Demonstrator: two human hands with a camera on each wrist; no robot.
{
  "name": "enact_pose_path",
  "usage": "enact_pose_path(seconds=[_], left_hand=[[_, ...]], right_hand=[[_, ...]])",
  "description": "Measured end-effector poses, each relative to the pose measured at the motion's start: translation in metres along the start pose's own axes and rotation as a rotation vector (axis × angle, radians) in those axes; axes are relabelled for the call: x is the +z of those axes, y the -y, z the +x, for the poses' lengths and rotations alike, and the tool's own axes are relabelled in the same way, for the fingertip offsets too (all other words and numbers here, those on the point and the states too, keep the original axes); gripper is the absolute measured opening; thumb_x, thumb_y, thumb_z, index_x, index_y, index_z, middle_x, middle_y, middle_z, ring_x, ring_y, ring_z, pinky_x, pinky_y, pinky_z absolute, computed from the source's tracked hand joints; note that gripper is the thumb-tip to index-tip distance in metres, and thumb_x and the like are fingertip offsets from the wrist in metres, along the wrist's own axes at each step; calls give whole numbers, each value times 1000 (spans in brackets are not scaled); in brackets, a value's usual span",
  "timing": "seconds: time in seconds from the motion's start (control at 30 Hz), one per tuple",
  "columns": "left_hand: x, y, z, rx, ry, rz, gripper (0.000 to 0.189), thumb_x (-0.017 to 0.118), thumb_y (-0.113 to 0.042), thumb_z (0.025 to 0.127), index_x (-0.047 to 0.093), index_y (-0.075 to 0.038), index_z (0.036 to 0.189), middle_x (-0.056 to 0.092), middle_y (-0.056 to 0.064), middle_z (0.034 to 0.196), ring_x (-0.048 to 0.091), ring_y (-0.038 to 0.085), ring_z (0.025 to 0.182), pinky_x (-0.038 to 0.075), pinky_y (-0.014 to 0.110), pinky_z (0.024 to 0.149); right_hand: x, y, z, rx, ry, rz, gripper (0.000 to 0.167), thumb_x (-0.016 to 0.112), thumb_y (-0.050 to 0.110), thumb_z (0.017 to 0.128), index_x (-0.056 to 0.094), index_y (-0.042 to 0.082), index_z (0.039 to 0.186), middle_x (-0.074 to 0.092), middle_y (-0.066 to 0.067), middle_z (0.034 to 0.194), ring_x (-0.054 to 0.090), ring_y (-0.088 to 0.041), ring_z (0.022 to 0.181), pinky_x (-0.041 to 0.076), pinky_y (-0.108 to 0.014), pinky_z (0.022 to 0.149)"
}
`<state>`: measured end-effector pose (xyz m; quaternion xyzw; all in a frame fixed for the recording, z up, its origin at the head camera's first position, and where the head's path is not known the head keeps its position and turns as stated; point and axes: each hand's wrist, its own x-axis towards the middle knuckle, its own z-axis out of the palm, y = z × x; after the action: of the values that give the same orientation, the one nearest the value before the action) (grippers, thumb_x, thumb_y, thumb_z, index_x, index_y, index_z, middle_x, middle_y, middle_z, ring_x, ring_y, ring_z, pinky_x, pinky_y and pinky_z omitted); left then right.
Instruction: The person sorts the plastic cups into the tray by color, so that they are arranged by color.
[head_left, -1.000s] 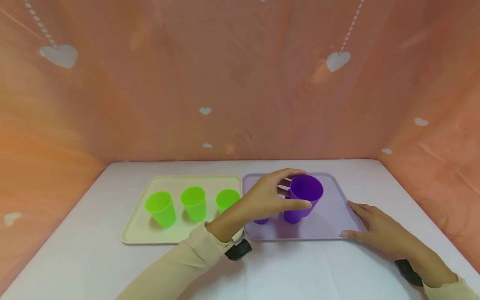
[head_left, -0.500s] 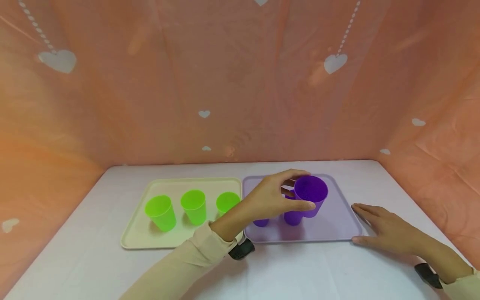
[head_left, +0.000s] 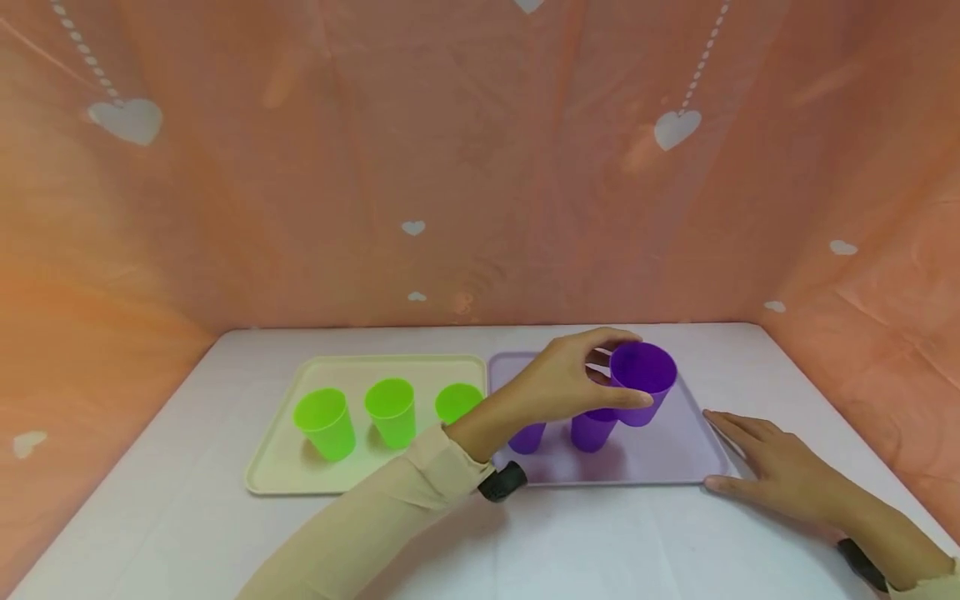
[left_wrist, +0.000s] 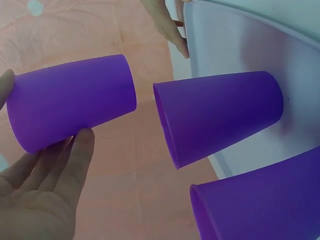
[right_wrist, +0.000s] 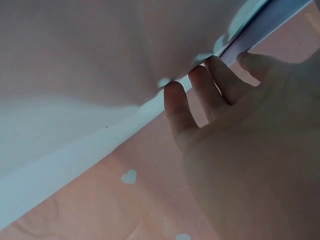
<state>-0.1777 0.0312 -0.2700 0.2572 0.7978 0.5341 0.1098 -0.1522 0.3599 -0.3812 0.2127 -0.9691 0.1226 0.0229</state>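
My left hand (head_left: pixel 558 379) grips a purple cup (head_left: pixel 645 383) between thumb and fingers, rim up, above the lilac tray (head_left: pixel 667 458). In the left wrist view this cup (left_wrist: pixel 72 100) is apart from the two others. Those are a middle purple cup (head_left: pixel 594 433), upright on the tray, and a left purple cup (head_left: pixel 528 439), partly hidden behind my wrist. My right hand (head_left: pixel 783 471) rests at the tray's right edge, fingers extended. The right wrist view shows its fingertips (right_wrist: pixel 176 92) touching the white tablecloth beside the tray rim.
To the left lies a cream tray (head_left: pixel 281 475), its side against the lilac one. Three green cups stand upright on it in a row: left (head_left: pixel 326 425), middle (head_left: pixel 392 417) and right (head_left: pixel 457 402). An orange cloth backdrop (head_left: pixel 480 167) rises behind the white table.
My left hand has carried the purple cup to the right, away from above the middle purple cup. The right hand has shifted slightly right along the tray edge.
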Motion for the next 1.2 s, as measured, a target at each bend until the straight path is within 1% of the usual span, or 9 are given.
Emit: enact_pose_path(seconds=[0.17,0.3,0.43,0.67,0.83,0.93,1.0,1.1,1.2], left_hand=[[7,0,13,30,33,46,64,87,-26,77,59,-21,135,63,-3,128,66,5,101,58,15,77],[12,1,25,54,49,111,63,87,-29,77,59,-18,133,62,-3,128,64,6,105,56,14,77],[17,4,36,57,70,166,62,88,-33,75,62,-18,129,65,-5,124,63,4,102,54,12,78],[18,11,56,67,178,320,62,88,-33,75,62,-19,130,66,-7,122,62,0,101,48,10,83],[22,18,72,74,254,473,65,86,-36,77,61,-18,134,67,-6,127,63,1,103,45,7,83],[25,22,79,53,277,565,66,86,-37,77,62,-19,134,68,-7,128,63,2,109,45,7,88],[27,25,82,25,287,590,66,87,-38,76,62,-19,135,68,-6,129,63,3,114,46,9,92],[30,31,83,-18,289,586,68,86,-41,76,61,-19,136,67,-6,131,62,4,117,46,11,96],[32,36,82,-30,272,560,68,86,-42,76,62,-18,136,67,-6,131,64,4,114,47,11,93]], right_hand=[[1,-1,-2,15,2,27,86,73,52,85,35,19,155,45,-21,149,41,-48,132,36,-71,94],[2,-3,0,14,5,22,85,72,52,85,35,20,155,45,-21,149,42,-49,131,36,-73,93],[3,-4,0,29,14,55,84,73,50,85,35,23,155,45,-21,149,41,-48,131,35,-74,93],[3,-6,0,76,57,127,83,71,50,87,31,28,157,41,-21,152,37,-50,132,30,-76,93],[2,-6,3,44,37,106,84,73,47,86,32,27,156,42,-20,151,40,-50,131,33,-74,92],[3,-7,4,15,6,82,84,75,45,85,34,24,156,44,-19,150,43,-49,129,35,-72,91],[5,-7,3,24,4,82,84,75,46,84,35,24,155,44,-19,150,43,-48,129,35,-71,92],[6,-7,2,48,28,97,84,74,47,85,34,23,156,43,-20,151,41,-49,130,33,-72,93],[6,-8,1,47,38,90,85,74,46,85,34,21,156,42,-21,151,40,-50,130,33,-73,92]])
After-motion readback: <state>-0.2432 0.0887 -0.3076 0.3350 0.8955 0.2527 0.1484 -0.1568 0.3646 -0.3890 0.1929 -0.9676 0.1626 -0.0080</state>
